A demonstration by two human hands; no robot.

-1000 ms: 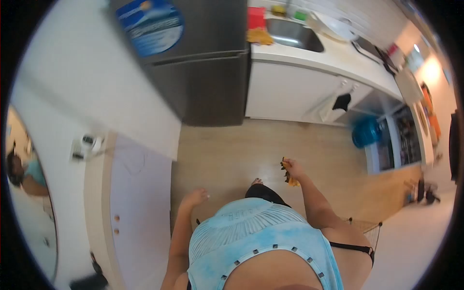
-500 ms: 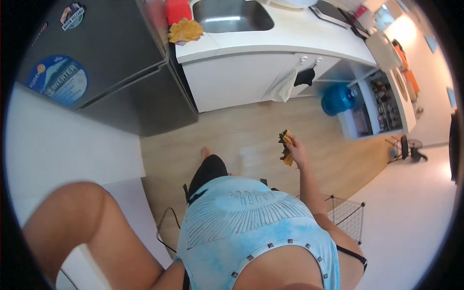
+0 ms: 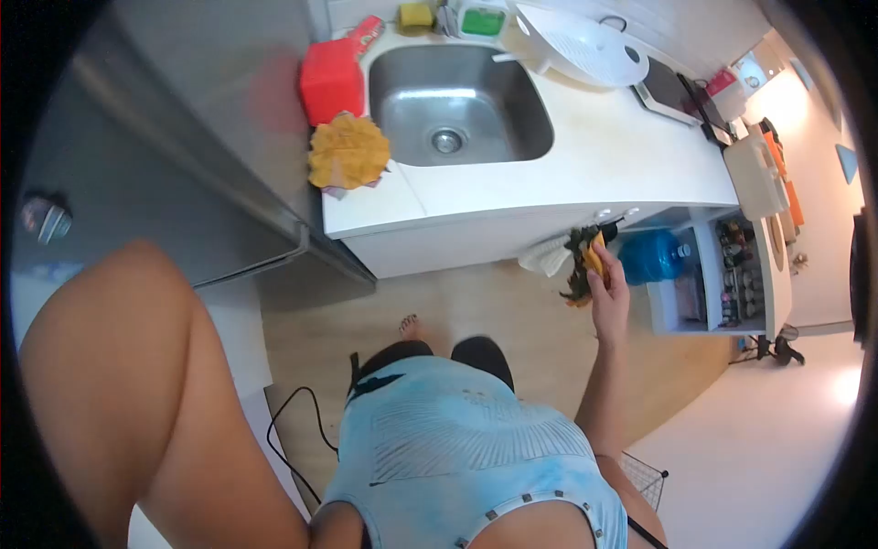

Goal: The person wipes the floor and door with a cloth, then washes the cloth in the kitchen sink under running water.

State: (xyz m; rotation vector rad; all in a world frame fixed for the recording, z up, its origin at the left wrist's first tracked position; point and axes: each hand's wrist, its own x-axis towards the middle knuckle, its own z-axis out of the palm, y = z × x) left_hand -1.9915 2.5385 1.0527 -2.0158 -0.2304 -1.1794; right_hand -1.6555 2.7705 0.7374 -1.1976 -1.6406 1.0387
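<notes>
My right hand (image 3: 607,280) is closed on a floppy yellow and dark-green ruffled bundle (image 3: 580,267), held out in front of the counter to the right of my body. Its exact kind I cannot make out. My left arm (image 3: 119,366) is bent at the left edge, and its hand is out of view. A yellow ruffled round thing (image 3: 349,154), perhaps cloth, lies on the counter's left corner beside a red container (image 3: 332,82).
A steel sink (image 3: 448,151) is set in the white counter (image 3: 622,156). A white dish rack (image 3: 585,46) stands behind it. The grey fridge (image 3: 183,110) is on my left. A blue water jug (image 3: 651,256) and shelf unit (image 3: 777,293) are at right. A black cable (image 3: 273,430) hangs by my left side.
My view has moved closer to the counter, and more of the sink shows. My right hand has risen towards the counter front with the yellow and dark-green bundle still in it.
</notes>
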